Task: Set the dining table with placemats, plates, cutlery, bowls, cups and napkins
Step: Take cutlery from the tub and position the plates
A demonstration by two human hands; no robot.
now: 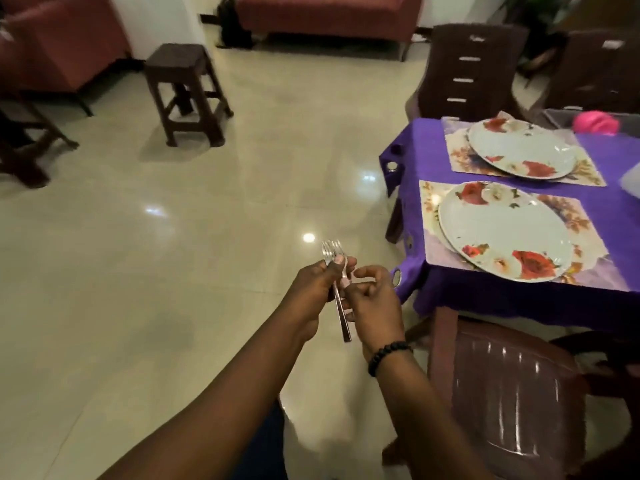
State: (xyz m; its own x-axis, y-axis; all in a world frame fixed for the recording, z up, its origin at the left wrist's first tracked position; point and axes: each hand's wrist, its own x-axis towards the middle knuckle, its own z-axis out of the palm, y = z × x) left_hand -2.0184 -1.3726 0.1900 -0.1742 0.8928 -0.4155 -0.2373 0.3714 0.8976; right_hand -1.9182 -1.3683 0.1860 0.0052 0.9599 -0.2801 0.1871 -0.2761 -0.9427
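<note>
While the left hand (313,289) grips upright forks (337,289), the right hand (372,303) pinches them.

Dim, warm indoor lighting; ceiling lamps glaring as bright spots on glossy floor (207,237); edges bending from wide-angle distortion; slight overall softness blurring details.

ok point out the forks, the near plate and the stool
forks (331,251), head view, on the tines above the fingers
near plate (504,230), head view, on its bare middle
stool (176,57), head view, on the seat top
</note>
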